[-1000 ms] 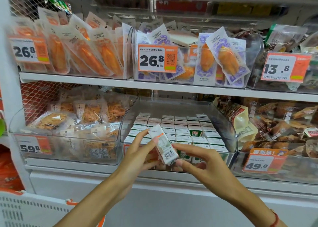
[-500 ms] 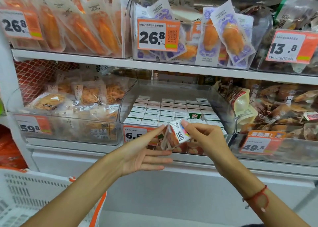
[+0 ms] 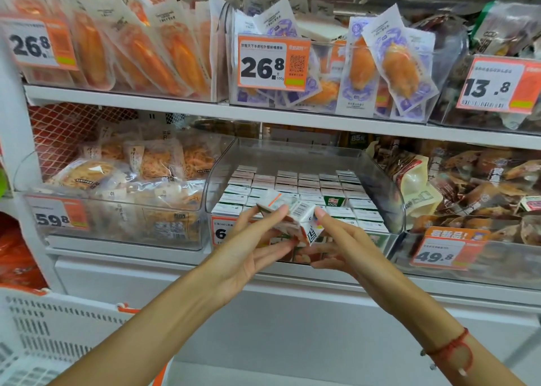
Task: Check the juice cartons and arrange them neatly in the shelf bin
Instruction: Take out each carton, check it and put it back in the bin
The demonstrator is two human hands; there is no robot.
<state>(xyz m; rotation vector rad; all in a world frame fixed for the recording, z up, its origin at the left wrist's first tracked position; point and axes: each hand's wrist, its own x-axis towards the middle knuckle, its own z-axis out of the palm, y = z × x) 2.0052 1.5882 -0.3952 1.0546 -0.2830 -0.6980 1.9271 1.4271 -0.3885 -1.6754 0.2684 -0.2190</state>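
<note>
Tipped flatter since a moment ago, the juice carton [image 3: 288,217] is pinched by both the left hand [image 3: 251,249] and the right hand [image 3: 341,243] before the shelf bin [image 3: 377,180], inspection seemingly continuing.

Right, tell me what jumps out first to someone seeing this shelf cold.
Front and centre, the left hand and the right hand hold a small juice carton tilted between their fingertips, before the clear shelf bin packed with rows of upright cartons. Above it, the orange price tag reading 26.8 stands out on the upper shelf.
</note>
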